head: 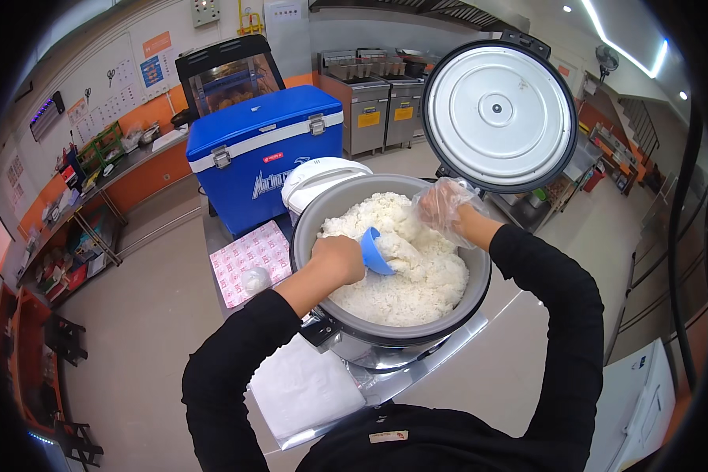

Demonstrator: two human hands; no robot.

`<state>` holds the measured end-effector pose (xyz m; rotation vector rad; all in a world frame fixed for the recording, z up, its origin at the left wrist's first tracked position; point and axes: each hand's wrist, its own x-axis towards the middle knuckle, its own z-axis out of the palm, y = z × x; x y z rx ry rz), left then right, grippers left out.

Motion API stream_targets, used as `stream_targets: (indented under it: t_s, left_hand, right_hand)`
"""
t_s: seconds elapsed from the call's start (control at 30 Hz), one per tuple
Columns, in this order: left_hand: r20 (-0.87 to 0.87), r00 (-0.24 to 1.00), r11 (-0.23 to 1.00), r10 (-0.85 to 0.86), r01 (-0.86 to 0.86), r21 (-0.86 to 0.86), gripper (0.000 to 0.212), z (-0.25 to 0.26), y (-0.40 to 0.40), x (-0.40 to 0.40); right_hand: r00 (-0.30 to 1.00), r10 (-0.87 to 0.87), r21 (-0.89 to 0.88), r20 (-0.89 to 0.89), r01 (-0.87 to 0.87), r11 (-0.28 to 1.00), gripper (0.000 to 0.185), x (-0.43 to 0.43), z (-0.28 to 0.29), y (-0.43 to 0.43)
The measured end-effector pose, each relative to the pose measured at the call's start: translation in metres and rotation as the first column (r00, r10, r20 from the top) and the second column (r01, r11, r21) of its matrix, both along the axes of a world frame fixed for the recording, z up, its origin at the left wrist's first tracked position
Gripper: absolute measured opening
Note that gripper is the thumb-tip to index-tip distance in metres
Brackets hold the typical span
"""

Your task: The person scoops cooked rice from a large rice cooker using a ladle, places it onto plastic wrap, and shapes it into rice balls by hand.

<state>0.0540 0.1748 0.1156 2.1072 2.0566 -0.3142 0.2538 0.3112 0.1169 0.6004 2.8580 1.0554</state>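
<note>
Cooked white rice point(413, 301) fills much of the grey inner pot point(478, 265) of a large rice cooker in front of me. My left hand point(341, 259) grips a blue plastic scoop point(373, 252), its bowl tilted on its side against the rice. On the pot's far right side, my right hand point(442, 206) wears a clear plastic glove point(469, 194). Its fingers are curled at the edge of the rice; the blur and the glove hide whether anything is in them. The cooker's round metal lid point(498, 112) stands raised behind that hand.
A small white plastic-wrapped ball point(256, 280) rests on pink-printed wrapping paper point(248, 251) left of the cooker. Stacked white sheets point(307, 383) lie nearer me. Behind stand a blue cooler box point(259, 141) and a white lidded container point(324, 174). Deep fryers point(369, 112) line the back.
</note>
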Motion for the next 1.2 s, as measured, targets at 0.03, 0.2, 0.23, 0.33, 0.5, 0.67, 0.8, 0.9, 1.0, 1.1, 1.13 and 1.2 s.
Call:
stream_targets:
  t_s: [0.03, 0.2, 0.23, 0.33, 0.5, 0.67, 0.8, 0.9, 1.0, 1.1, 1.13, 1.2]
  left_hand:
    - [0.001, 1.0, 1.0, 0.004, -0.004, -0.005, 0.033, 0.0, 0.0, -0.002]
    - [0.045, 0.999, 1.0, -0.013, 0.012, 0.025, 0.034, 0.0, 0.004, 0.004]
    - [0.043, 0.999, 1.0, -0.006, 0.005, 0.024, 0.034, -0.001, 0.003, 0.002]
    - [0.076, 0.997, 0.999, 0.031, -0.034, 0.032, 0.032, -0.001, 0.003, -0.003]
    - [0.12, 0.983, 0.984, 0.137, -0.121, -0.133, 0.03, 0.009, 0.006, 0.01]
    - [0.023, 0.992, 0.986, 0.122, -0.118, -0.113, 0.02, 0.004, 0.004, 0.002]
    - [-0.023, 0.994, 0.98, 0.107, -0.109, -0.169, 0.028, 0.001, 0.004, -0.004]
    - [-0.026, 0.998, 0.98, 0.062, -0.066, -0.188, 0.036, -0.002, 0.005, -0.004]
    - [0.01, 0.998, 0.98, 0.06, -0.057, -0.191, 0.043, -0.009, 0.003, -0.006]
    - [0.024, 0.999, 0.986, 0.046, -0.041, -0.165, 0.048, -0.016, 0.011, -0.004]
    - [0.021, 0.999, 0.985, 0.05, -0.045, -0.169, 0.048, -0.017, 0.011, -0.005]
    - [0.033, 0.998, 0.98, 0.051, -0.043, -0.195, 0.048, -0.016, 0.014, -0.006]
  right_hand:
    - [0.991, -0.135, -0.232, 0.02, 0.136, 0.963, 0.019, -0.005, 0.002, -0.007]
    - [0.985, -0.169, -0.167, 0.014, 0.169, 0.971, 0.018, -0.001, -0.04, -0.007]
    - [0.982, -0.185, -0.182, 0.041, 0.19, 0.965, 0.018, -0.01, -0.035, -0.019]
    - [0.951, -0.284, -0.277, 0.126, 0.309, 0.91, 0.018, -0.038, -0.013, -0.064]
    - [0.994, -0.086, -0.257, -0.066, 0.066, 0.964, 0.015, -0.047, -0.019, -0.086]
    - [0.938, -0.344, -0.193, 0.053, 0.347, 0.918, 0.007, -0.03, 0.011, -0.066]
    - [0.878, -0.443, -0.084, 0.183, 0.462, 0.883, 0.01, -0.034, 0.018, -0.076]
    - [0.757, -0.552, -0.058, 0.348, 0.605, 0.794, 0.022, -0.044, -0.004, -0.088]
    - [0.852, -0.513, -0.225, 0.108, 0.523, 0.822, 0.023, -0.068, -0.016, -0.111]
    - [0.939, -0.307, -0.189, -0.156, 0.277, 0.942, 0.012, -0.076, -0.036, -0.105]
    - [0.956, -0.253, -0.202, -0.151, 0.22, 0.954, 0.011, -0.077, -0.035, -0.103]
    - [0.97, -0.197, -0.213, -0.141, 0.165, 0.963, 0.011, -0.076, -0.044, -0.097]
